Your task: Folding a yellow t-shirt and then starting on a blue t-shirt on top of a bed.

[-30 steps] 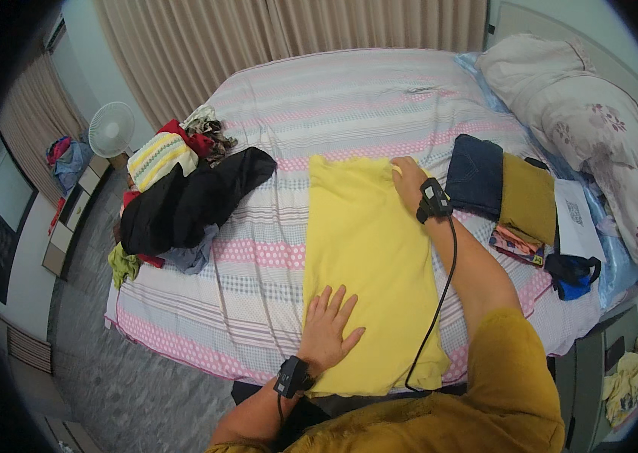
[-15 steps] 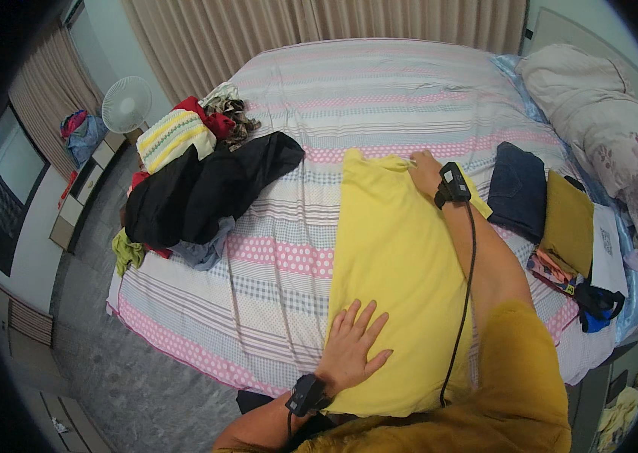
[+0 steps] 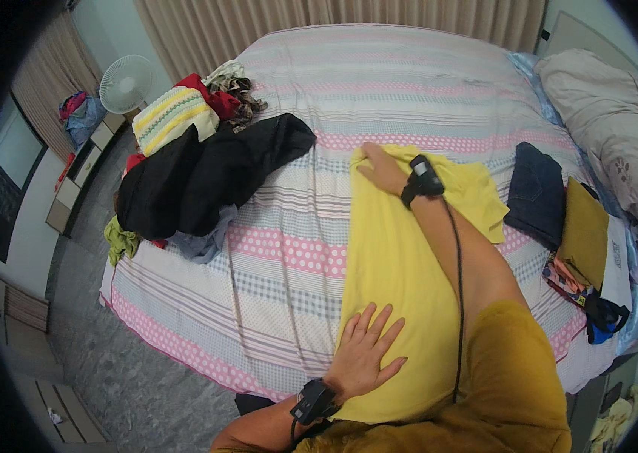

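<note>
A yellow garment point(image 3: 402, 302) with a short sleeve lies lengthwise on the bed in front of me. My left hand point(image 3: 366, 355) rests flat on its near part, fingers spread. At the far end, my right hand point(image 3: 385, 171) lies on the garment close to its upper left corner, thumb and fingers apart; some fingertips are hard to make out. Each wrist wears a black strapped device with a cable. The right forearm crosses the garment's right side and hides part of it.
To the left lies a heap of loose clothes with a black garment point(image 3: 183, 185) and a striped yellow-white cloth point(image 3: 175, 124). On the right are folded dark jeans point(image 3: 536, 192) and a folded mustard garment point(image 3: 585, 234). A bundled blanket point(image 3: 606, 106) lies beyond; a white fan point(image 3: 126, 83) stands far left.
My right hand has slid left across the garment's far end to its upper left corner, uncovering more of the sleeve. The left hand stays flat. The view has shifted slightly.
</note>
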`<state>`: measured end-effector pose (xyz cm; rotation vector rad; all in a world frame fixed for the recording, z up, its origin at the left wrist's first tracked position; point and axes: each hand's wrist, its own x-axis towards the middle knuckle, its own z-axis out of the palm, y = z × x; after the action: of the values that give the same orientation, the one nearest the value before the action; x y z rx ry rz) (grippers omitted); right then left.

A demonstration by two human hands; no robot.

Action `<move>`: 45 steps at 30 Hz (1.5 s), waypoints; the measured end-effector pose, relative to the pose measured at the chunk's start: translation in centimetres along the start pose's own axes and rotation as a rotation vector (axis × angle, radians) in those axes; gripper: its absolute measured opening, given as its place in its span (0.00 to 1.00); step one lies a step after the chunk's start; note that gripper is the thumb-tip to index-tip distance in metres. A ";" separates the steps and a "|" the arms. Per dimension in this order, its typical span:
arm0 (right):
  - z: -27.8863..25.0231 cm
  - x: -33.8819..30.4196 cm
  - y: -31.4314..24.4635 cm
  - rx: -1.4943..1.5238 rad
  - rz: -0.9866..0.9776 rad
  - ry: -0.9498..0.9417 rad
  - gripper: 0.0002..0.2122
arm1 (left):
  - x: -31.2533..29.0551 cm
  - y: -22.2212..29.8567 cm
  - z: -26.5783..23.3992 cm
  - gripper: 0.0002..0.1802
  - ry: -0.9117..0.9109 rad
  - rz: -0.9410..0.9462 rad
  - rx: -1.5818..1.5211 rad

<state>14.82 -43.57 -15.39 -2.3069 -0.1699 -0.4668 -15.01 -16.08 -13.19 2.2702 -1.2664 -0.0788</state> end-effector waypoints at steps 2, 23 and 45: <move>1.2 -1.2 1.8 -0.328 -0.200 0.077 0.28 | 0.6 0.1 0.2 0.37 0.002 0.018 -0.011; -15.7 -23.4 2.6 -0.358 0.078 0.189 0.17 | 0.2 0.4 0.0 0.35 0.066 0.021 0.026; -19.0 -24.9 -1.4 -0.654 -0.004 0.165 0.07 | -0.8 0.7 0.7 0.31 0.153 0.060 0.089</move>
<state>-13.85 -55.64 -11.70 -2.8809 0.0745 -0.8041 -16.23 -16.04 -13.65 2.2625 -1.2788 0.1738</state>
